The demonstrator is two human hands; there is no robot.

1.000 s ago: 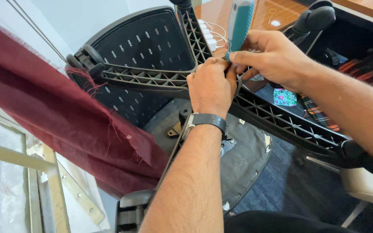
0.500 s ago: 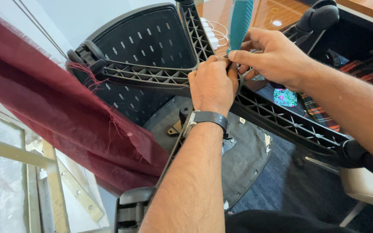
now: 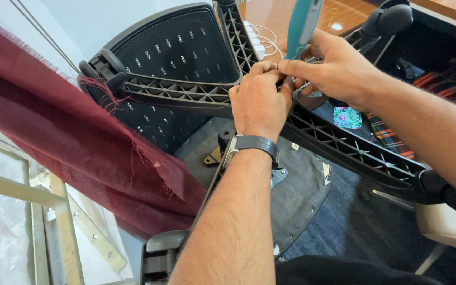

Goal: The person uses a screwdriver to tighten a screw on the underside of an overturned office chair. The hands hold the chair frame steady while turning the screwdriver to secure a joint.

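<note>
Chair base [image 3: 344, 145] lies overturned between maroon curtain [image 3: 69, 132] and wooden table [image 3: 270, 21].

You have no screens or signs in front of you. The nearest thing to a label or package is a small squarish patch [image 3: 347, 117] with a teal, pink and white flower pattern, lying below your right wrist beyond the chair leg; what it is cannot be told.
</note>
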